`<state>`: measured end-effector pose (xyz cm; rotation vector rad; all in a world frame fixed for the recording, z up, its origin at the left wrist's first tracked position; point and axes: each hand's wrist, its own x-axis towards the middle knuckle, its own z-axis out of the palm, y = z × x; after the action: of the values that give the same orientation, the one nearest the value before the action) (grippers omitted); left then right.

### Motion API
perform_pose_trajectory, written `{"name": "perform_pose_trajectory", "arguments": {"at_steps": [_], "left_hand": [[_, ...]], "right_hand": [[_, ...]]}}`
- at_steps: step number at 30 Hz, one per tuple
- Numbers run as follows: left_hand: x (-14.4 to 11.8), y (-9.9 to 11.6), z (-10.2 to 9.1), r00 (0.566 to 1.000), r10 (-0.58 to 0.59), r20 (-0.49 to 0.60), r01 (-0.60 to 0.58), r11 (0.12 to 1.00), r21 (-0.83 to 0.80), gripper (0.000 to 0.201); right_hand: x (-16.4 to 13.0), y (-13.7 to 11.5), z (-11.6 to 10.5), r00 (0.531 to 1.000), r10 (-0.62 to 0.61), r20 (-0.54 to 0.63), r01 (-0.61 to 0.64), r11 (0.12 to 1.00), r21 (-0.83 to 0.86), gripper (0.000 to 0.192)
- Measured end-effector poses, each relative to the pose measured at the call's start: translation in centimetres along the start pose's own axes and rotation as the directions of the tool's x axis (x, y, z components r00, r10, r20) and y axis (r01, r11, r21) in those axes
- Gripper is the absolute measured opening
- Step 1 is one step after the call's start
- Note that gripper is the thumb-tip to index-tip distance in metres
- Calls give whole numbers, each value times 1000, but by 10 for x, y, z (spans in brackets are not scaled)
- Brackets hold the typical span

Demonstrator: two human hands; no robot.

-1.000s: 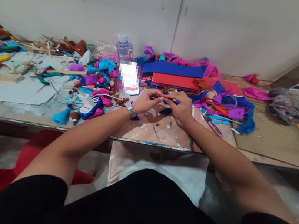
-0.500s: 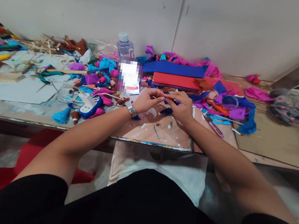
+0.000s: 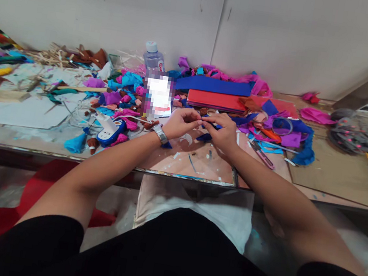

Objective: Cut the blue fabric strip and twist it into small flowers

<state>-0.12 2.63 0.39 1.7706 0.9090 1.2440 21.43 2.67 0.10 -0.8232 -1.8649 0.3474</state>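
Above the front middle of the table, my left hand (image 3: 182, 123) and my right hand (image 3: 221, 130) meet at the fingertips, thumbs and forefingers pinched together. Whatever lies between them is too small and covered to make out. A dark blue scrap (image 3: 204, 137) is just below the fingers, on the pinkish board (image 3: 183, 163). Right behind the hands lies a stack of red sheets (image 3: 215, 100) with a dark blue strip (image 3: 216, 85) at its back. A phone (image 3: 159, 93) with a lit, blurred screen leans near my left hand.
A clear bottle (image 3: 154, 57) stands behind the phone. Left are a blue-and-white power socket (image 3: 111, 132), cables and crumpled coloured paper. On the right lie a pink utility knife (image 3: 264, 157), a tape roll (image 3: 282, 125) and a grey mesh bundle (image 3: 348, 135). A wall (image 3: 120, 8) bounds the back.
My fingertips have shifted slightly where they meet, and the right fingers bend a little more. The things on the table stay where they were.
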Motion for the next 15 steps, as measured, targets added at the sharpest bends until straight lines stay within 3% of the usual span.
{"name": "perform_pose_trajectory", "arguments": {"at_steps": [15], "left_hand": [[1,3,-6,999,19,34,-20,1000,2,53]], "right_hand": [[1,-5,-2,999,-51,0,51,999,-7,17]]}}
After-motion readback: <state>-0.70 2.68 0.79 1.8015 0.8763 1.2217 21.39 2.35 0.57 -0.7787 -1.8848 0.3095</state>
